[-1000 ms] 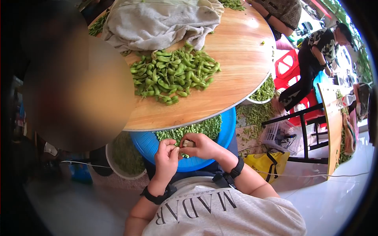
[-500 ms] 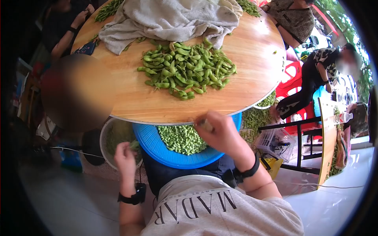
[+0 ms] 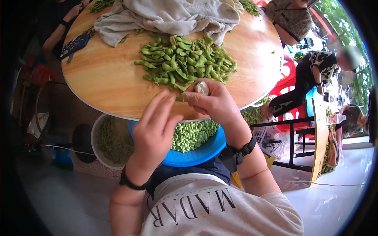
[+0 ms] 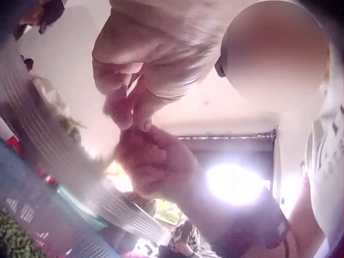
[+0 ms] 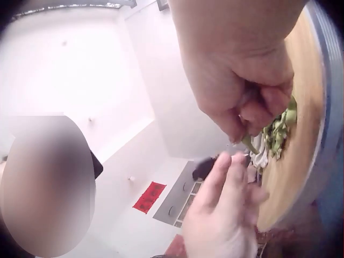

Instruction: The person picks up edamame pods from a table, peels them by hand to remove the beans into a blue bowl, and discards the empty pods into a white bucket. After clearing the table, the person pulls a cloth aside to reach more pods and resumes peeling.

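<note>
Over the table's near edge, my right hand (image 3: 215, 101) pinches a green pod (image 5: 250, 143) between thumb and fingertips. A small whitish thing (image 3: 202, 88) shows at that hand's curled fingers; what it is I cannot tell. Close beside it, my left hand (image 3: 151, 131) has its fingers stretched toward the pod, slightly blurred; in the right wrist view the left hand (image 5: 220, 215) shows straight fingers. A pile of green pods (image 3: 189, 63) lies on the wooden table (image 3: 106, 78) just beyond the hands. Below them, shelled beans (image 3: 191, 137) lie in a blue basin (image 3: 189, 160).
A grey cloth (image 3: 161, 17) covers the table's far part. Left of the blue basin stands a pale tub (image 3: 98, 151) with green bits in it. A dark patterned object (image 3: 76, 44) lies at the table's left. Other people are around, and a second table (image 3: 318, 145) stands right.
My hands were together over the basin, then parted, the left toward the tub and the right toward the table. Now both are up at the pile's near edge, the right with a pod.
</note>
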Demonstrator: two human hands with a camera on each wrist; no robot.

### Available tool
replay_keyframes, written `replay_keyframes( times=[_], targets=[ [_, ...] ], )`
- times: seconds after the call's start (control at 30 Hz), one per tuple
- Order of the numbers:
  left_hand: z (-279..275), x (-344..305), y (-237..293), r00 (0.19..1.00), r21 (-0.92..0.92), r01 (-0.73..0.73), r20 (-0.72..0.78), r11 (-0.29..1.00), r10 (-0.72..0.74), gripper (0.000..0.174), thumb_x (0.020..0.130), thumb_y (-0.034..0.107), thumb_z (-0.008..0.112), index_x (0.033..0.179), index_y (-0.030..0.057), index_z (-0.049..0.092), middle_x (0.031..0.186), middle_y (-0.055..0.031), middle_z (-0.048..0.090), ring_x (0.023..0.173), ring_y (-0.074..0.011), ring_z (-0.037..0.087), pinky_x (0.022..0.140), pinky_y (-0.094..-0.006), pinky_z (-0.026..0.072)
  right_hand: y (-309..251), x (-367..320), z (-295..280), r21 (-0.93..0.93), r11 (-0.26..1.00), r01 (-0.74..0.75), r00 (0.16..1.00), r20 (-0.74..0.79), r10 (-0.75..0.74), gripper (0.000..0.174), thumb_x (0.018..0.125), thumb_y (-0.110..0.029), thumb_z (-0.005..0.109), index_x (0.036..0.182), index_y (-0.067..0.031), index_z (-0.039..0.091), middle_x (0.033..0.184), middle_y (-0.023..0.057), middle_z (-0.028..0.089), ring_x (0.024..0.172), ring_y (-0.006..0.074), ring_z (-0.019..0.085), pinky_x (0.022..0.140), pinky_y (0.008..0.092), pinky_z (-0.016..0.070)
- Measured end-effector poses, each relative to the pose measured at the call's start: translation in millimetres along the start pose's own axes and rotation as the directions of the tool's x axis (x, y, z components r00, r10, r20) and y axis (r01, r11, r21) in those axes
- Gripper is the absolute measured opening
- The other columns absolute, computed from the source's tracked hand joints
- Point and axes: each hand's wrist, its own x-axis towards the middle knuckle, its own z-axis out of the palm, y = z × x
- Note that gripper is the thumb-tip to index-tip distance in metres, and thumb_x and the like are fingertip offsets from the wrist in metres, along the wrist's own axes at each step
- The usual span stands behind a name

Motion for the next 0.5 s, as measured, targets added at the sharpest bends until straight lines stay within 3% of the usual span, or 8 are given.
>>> replay_keyframes(
  times=[0.1, 0.13, 0.17, 0.2, 0.23, 0.27, 0.3, 0.5],
  targets=[
    [18, 1, -2, 0.993, -0.064, -0.024, 0.115, 0.998, 0.031, 0.023, 0.074, 0.000, 0.065, 0.096, -0.0024, 0.060, 0.092, -0.0147, 0.062, 0.071, -0.0187, 0.062, 0.055, -0.0279, 0.0487, -4, -21, 2, 0.086, 0.996, 0.008, 0.998, 0.056, -0.012, 0.019, 0.078, -0.018, 0.067, 0.081, -0.0022, 0.058, 0.064, -0.0031, 0.053, 0.054, 0.0034, 0.046, 0.046, 0.0186, 0.0372],
    [18, -4, 1, 0.983, -0.172, 0.116, 0.160, 0.978, -0.088, 0.023, 0.074, 0.000, 0.065, 0.096, -0.0026, 0.060, 0.090, -0.0139, 0.062, 0.067, -0.0167, 0.061, 0.052, -0.0264, 0.0474, -2, -27, 1, 0.120, 0.993, 0.006, 0.997, 0.071, -0.015, 0.019, 0.078, -0.019, 0.067, 0.081, -0.0023, 0.058, 0.065, -0.0035, 0.053, 0.054, 0.0030, 0.046, 0.046, 0.0183, 0.0367],
    [16, -10, 4, 0.953, -0.267, 0.261, 0.223, 0.928, -0.204, 0.022, 0.074, -0.001, 0.065, 0.095, -0.0027, 0.061, 0.088, -0.0131, 0.062, 0.064, -0.0146, 0.061, 0.050, -0.0250, 0.0460, 3, -33, -6, 0.030, 1.000, -0.001, 0.998, 0.063, -0.001, 0.020, 0.079, -0.019, 0.067, 0.083, -0.0012, 0.059, 0.065, -0.0033, 0.052, 0.055, 0.0026, 0.046, 0.046, 0.0180, 0.0366],
    [15, -18, 8, 0.901, -0.341, 0.409, 0.296, 0.846, -0.317, 0.021, 0.074, -0.001, 0.065, 0.095, -0.0029, 0.061, 0.085, -0.0123, 0.063, 0.061, -0.0126, 0.060, 0.047, -0.0235, 0.0447, 7, -39, -10, 0.044, 0.999, 0.015, 0.997, 0.077, -0.019, 0.023, 0.084, -0.023, 0.061, 0.086, -0.0003, 0.059, 0.064, -0.0023, 0.051, 0.054, 0.0028, 0.044, 0.046, 0.0178, 0.0352],
    [17, -24, 9, 0.884, -0.450, 0.467, 0.264, 0.761, -0.386, 0.021, 0.074, -0.001, 0.066, 0.095, -0.0024, 0.062, 0.079, -0.0087, 0.062, 0.055, -0.0065, 0.056, 0.044, -0.0190, 0.0407, 12, -46, -14, 0.123, 0.992, 0.006, 0.993, 0.114, -0.020, 0.027, 0.086, -0.027, 0.056, 0.086, 0.0000, 0.059, 0.063, -0.0019, 0.050, 0.053, 0.0032, 0.044, 0.045, 0.0179, 0.0342],
    [17, -28, 10, 0.884, -0.472, 0.467, 0.259, 0.747, -0.389, 0.022, 0.074, -0.002, 0.066, 0.095, -0.0023, 0.062, 0.079, -0.0074, 0.061, 0.055, -0.0059, 0.055, 0.045, -0.0185, 0.0404, 15, -51, -16, 0.198, 0.980, 0.003, 0.988, 0.151, -0.034, 0.032, 0.089, -0.031, 0.052, 0.087, 0.0004, 0.059, 0.063, -0.0014, 0.049, 0.052, 0.0037, 0.043, 0.044, 0.0180, 0.0333],
    [15, -31, 12, 0.886, -0.495, 0.464, 0.253, 0.734, -0.389, 0.022, 0.074, -0.002, 0.066, 0.095, -0.0021, 0.062, 0.078, -0.0062, 0.061, 0.055, -0.0052, 0.053, 0.045, -0.0179, 0.0402, 20, -55, -15, 0.140, 0.990, 0.027, 0.988, 0.148, -0.048, 0.040, 0.091, -0.036, 0.044, 0.087, 0.0007, 0.058, 0.061, -0.0010, 0.047, 0.049, 0.0047, 0.040, 0.044, 0.0182, 0.0321],
    [16, -40, 24, 0.884, -0.471, 0.464, 0.295, 0.750, -0.362, 0.025, 0.075, -0.004, 0.063, 0.100, -0.0009, 0.062, 0.079, -0.0047, 0.059, 0.057, -0.0057, 0.053, 0.047, -0.0180, 0.0414, 32, -69, -7, 0.196, 0.978, -0.071, 0.962, 0.272, 0.015, 0.040, 0.093, -0.036, 0.039, 0.087, -0.0006, 0.056, 0.059, -0.0023, 0.042, 0.049, 0.0042, 0.034, 0.043, 0.0181, 0.0272]
  ],
)
